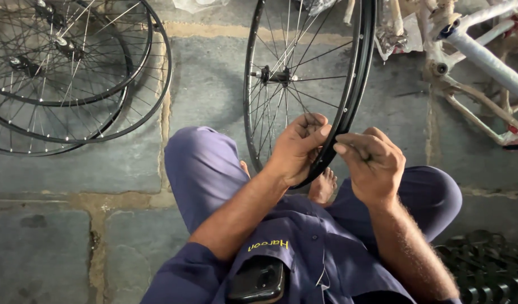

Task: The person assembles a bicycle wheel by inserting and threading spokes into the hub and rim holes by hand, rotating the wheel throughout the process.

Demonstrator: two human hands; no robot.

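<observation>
The left hand (297,147) curls its fingers closed around the thin black metal bicycle wheel rim (357,73) with fine steel spokes. The right hand (373,163), just beside it, is closed with fingertips pinched; what it holds cannot be told.

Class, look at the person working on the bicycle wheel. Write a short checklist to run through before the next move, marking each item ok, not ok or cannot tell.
1. Left hand grips the rim: ok.
2. Right hand on the rim: cannot tell; it is closed beside it.
3. Wheel upright between the knees: ok.
4. Foot away from the rim: not ok; it sits right under it.
5. Spare wheels clear of the hands: ok.
</observation>
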